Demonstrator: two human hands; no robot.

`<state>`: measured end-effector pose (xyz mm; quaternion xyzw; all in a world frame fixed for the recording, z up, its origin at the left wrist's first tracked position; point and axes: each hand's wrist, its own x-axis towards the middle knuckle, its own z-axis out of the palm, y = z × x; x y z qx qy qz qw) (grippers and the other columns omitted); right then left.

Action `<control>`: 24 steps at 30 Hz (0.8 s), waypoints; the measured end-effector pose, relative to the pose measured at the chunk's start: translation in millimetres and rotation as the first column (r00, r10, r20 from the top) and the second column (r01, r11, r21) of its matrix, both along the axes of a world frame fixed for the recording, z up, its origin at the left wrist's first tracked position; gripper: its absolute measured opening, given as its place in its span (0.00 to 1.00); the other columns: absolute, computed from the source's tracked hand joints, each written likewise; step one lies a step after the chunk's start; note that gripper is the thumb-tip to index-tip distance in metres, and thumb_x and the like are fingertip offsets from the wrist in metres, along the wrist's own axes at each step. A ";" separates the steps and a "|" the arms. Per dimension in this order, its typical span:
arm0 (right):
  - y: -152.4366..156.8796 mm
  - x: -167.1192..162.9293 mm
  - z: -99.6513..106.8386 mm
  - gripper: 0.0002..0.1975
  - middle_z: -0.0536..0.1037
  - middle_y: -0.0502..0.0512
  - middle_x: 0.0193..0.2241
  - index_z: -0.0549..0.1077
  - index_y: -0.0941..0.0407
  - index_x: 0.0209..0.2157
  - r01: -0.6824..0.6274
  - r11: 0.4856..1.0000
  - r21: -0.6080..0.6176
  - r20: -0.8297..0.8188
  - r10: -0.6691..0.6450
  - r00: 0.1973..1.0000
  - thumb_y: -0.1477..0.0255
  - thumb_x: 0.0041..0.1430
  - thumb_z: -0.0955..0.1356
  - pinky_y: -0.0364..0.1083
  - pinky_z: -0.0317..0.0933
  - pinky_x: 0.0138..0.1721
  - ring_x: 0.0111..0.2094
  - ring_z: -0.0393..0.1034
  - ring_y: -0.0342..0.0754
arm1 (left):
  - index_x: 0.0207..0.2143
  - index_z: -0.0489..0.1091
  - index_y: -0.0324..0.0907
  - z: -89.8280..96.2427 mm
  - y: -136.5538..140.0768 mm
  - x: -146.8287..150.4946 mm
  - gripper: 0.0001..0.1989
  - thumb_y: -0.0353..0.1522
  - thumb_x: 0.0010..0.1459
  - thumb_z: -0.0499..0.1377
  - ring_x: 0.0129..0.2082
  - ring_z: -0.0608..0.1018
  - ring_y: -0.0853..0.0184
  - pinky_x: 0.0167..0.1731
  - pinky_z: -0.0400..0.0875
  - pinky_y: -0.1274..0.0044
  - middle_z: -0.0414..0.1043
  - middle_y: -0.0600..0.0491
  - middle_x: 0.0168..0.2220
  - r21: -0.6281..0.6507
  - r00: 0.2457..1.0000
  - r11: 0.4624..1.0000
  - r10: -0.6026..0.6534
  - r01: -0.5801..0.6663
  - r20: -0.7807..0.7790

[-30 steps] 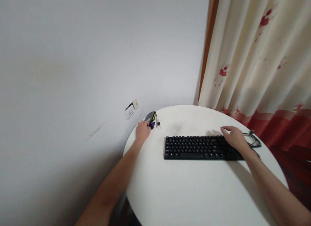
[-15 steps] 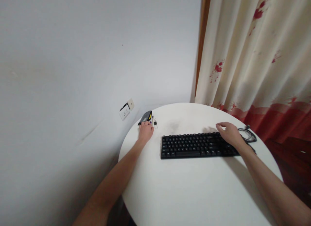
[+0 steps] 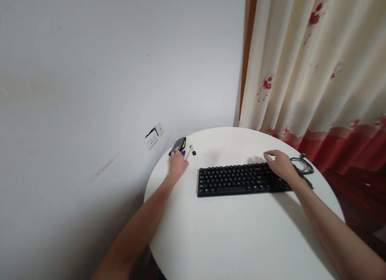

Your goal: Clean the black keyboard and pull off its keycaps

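Note:
At the table's far left, my left hand [image 3: 177,166] has its fingers curled down against the near end of a grey and black case with a yellow patch [image 3: 178,145]. What those fingers close on is hidden. A small purple thing [image 3: 183,153] shows just beyond the fingertips. A thin pale stick [image 3: 188,152] with a dark tip slants from beside the thumb, and a black binder clip [image 3: 194,153] lies to its right. My right hand [image 3: 280,165] hovers over the right end of the black keyboard [image 3: 235,180], thumb apart from the loosely bent fingers, holding nothing.
The round white table [image 3: 235,231] carries everything. A coiled black cable [image 3: 303,166] lies past the keyboard's right end. Behind stand a pale wall with a power socket [image 3: 151,140] and a flowered curtain [image 3: 289,71].
The pale stick and binder clip have turned, the stick's near end now slanting towards my left thumb. More of the purple thing shows. My right hand stays over the keyboard; the view shifted slightly.

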<state>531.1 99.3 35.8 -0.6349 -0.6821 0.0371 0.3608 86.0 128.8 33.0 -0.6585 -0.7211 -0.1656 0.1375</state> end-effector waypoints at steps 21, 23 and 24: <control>-56.5 -144.5 1.6 0.18 0.77 0.55 0.28 0.74 0.59 0.35 -0.477 0.877 0.052 -0.708 0.369 0.602 0.57 0.61 0.63 0.45 0.64 0.32 0.29 0.70 0.47 | 0.26 0.75 0.43 28.1 -100.8 141.3 0.06 0.31 0.56 0.62 0.40 0.72 0.65 0.46 0.64 0.71 0.73 0.52 0.35 0.279 0.528 0.691 -0.702 0.667 0.478; -50.8 -137.3 0.8 0.18 0.75 0.53 0.24 0.72 0.58 0.33 -0.475 0.878 0.056 -0.727 0.362 0.583 0.57 0.61 0.63 0.44 0.62 0.29 0.26 0.68 0.46 | 0.29 0.76 0.43 25.8 -85.9 127.7 0.07 0.32 0.58 0.60 0.40 0.73 0.65 0.46 0.64 0.72 0.74 0.52 0.36 0.267 0.524 0.689 -0.700 0.674 0.484; -46.8 -132.3 0.3 0.17 0.74 0.52 0.23 0.72 0.58 0.33 -0.467 0.883 0.054 -0.734 0.352 0.581 0.57 0.61 0.63 0.44 0.61 0.28 0.24 0.67 0.45 | 0.30 0.76 0.43 24.2 -76.4 118.3 0.08 0.33 0.60 0.58 0.40 0.73 0.65 0.46 0.65 0.72 0.75 0.51 0.36 0.282 0.542 0.715 -0.680 0.640 0.493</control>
